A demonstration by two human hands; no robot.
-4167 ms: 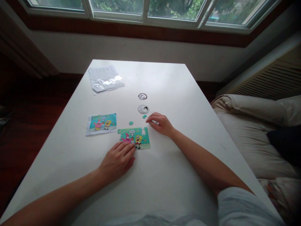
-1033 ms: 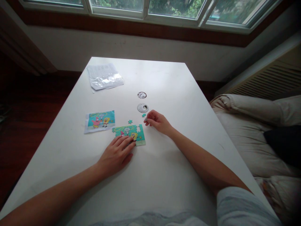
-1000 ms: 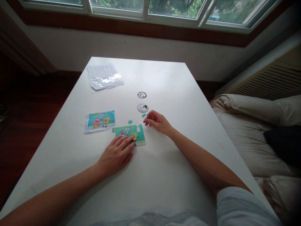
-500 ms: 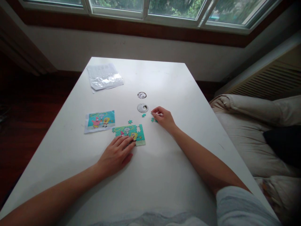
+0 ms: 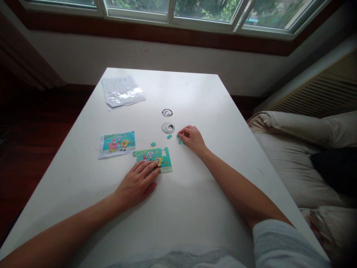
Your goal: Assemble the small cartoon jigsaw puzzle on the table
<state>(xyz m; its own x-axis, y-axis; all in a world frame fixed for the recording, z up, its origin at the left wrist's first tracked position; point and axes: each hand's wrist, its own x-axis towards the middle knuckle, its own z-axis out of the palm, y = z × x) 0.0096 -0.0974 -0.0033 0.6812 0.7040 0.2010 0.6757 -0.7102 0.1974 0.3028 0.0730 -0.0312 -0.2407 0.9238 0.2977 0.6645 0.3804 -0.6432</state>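
In the head view, the left hand (image 5: 138,182) lies flat, apparently steadying the jigsaw puzzle (image 5: 154,154) midway between the side edges of the tabletop (image 5: 212,186). The right hand (image 5: 193,140) seems to pinch a loose puzzle piece (image 5: 177,136); fitting it probably calls for matching its outline.

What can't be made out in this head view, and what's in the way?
All in the head view:
Lower-left part of the puzzle: hidden under the left hand.
Outlines of the pieces at the right hand: partly covered by it; whether it grips one is unclear.
Print on the paper: too small and faint.
Window: top cut off by the upper edge.
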